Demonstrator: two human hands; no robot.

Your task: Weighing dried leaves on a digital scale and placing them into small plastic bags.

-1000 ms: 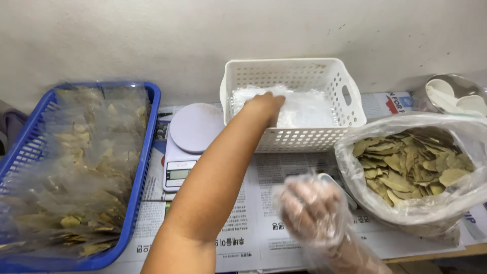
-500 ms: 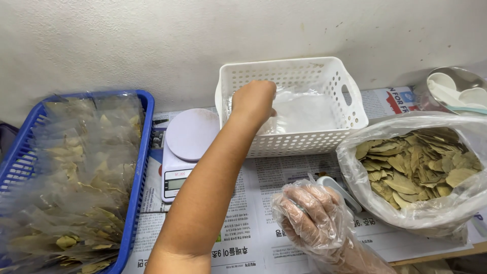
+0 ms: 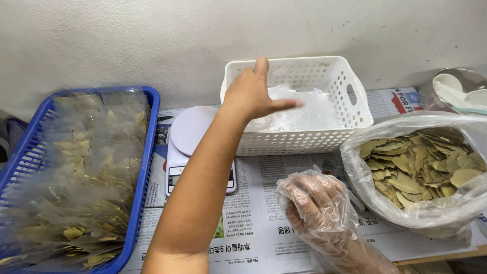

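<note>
newspaper-covered table (image 3: pixel 264 238): many filled leaf packets are stacked in blue basket (image 3: pixel 147 152), loose leaves (image 3: pixel 421 165) remain bagged, bare left hand (image 3: pixel 253 94) is spread open over white basket (image 3: pixel 304 142), gloved right hand (image 3: pixel 314 203) is loosely curled, empty.

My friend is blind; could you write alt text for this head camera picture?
A bare left hand reaches over a white basket of clear bags, while the gloved right hand rests on newspaper. Around them: scale, bag of dried leaves, blue basket.

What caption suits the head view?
Bare left hand over white slotted plastic basket; gloved right hand on newspaper.
</note>
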